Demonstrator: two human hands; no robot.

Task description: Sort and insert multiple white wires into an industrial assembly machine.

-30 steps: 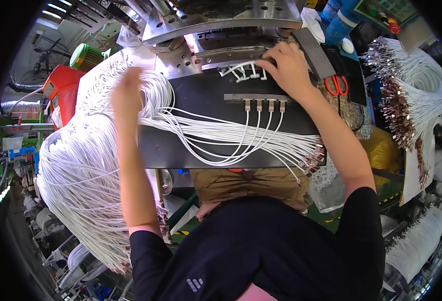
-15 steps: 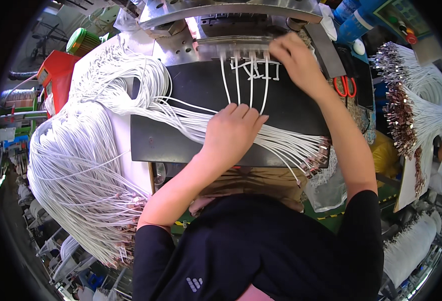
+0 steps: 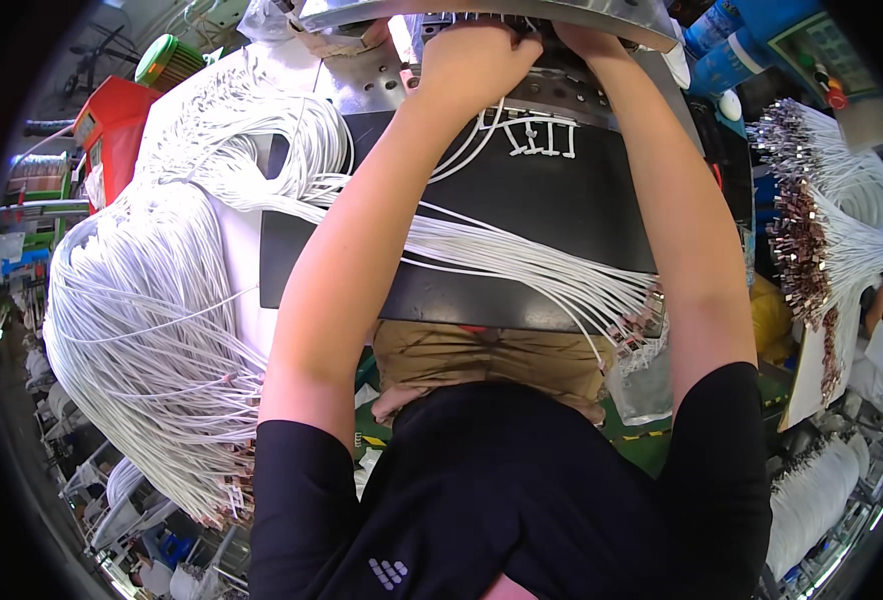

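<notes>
Both my hands reach far into a metal press. My left hand is curled, its back toward me, and a few white cables run up to its underside; the fingertips are hidden. Just right of it, my right hand is partly covered by the press's upper plate, so its fingers do not show. Below the hands, a branched white plastic sprue lies at the far edge of the black work surface. A bundle of white cables with metal connector ends crosses that surface under my left forearm.
A large heap of white cables hangs over the left side, by a red machine housing. More cables with brown and metal ends hang at the right. A clear plastic bag is below the surface's right corner.
Both hands have moved farther in, the left from the cables on the black surface up to the press. The cables that hung straight from the press now curve left under my forearm.
</notes>
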